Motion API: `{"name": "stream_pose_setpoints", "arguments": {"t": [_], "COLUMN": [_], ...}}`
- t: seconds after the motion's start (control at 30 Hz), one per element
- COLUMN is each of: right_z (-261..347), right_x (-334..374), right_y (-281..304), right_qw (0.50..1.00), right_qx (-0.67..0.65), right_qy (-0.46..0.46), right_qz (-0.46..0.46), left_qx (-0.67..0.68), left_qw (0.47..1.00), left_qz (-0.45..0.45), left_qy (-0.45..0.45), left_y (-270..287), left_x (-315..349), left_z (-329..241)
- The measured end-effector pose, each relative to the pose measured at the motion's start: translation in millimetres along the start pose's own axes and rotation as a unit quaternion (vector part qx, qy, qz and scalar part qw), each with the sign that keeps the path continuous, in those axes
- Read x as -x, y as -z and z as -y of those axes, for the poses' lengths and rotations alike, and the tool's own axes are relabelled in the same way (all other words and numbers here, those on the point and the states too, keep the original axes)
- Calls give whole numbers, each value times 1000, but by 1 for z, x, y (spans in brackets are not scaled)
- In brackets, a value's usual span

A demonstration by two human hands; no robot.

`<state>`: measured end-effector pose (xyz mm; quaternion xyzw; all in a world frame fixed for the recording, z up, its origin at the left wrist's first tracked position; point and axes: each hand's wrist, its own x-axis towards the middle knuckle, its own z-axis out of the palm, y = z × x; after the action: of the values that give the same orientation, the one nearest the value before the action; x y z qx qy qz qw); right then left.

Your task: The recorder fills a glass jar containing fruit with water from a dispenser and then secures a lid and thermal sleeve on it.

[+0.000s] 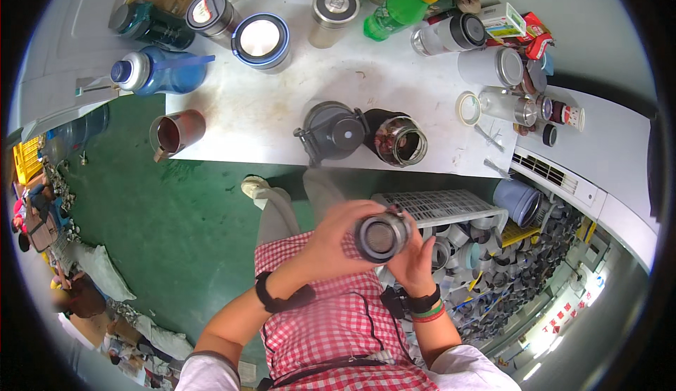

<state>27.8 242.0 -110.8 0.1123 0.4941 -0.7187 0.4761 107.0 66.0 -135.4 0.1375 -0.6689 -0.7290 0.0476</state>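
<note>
Above my lap, both hands hold a small cylindrical tumbler with a dark rim (382, 237) and a round mesh strainer in its top. My left hand (332, 242) wraps round its left side. On the other side, my right hand (414, 259) has its fingers against the tumbler and its thumb sticking up; part of the grip is hidden. Just beyond, at the table's front edge, a grey bottle lid (336, 132) rests beside a dark jar with a glass mouth (401, 141), which has reddish-brown pieces inside. A brown mug of dark liquid (184, 128) stands near the left edge.
Along the back of the white table (246, 120) are several tumblers, a blue jug (169, 71), a green bottle (400, 14) and glass jars (503, 104). Under its right side a grey rack (440, 206) adjoins many piled cups (486, 278). Green floor (141, 208) lies left.
</note>
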Motion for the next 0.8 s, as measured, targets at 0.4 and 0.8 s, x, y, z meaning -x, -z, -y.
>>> {"name": "stream_pose_setpoints", "arguments": {"t": [0.4,0.8], "right_z": [65,74], "right_x": [-27,-61], "right_y": [46,41], "right_qw": [980,880], "right_qx": [-36,304], "right_qy": [152,306], "right_qz": [-122,-200], "left_qx": [5,114], "left_qw": [991,937], "left_qz": [-135,-299], "left_qy": [23,138], "left_y": [-27,-52], "left_x": [-62,-100], "left_z": [18,44]}}
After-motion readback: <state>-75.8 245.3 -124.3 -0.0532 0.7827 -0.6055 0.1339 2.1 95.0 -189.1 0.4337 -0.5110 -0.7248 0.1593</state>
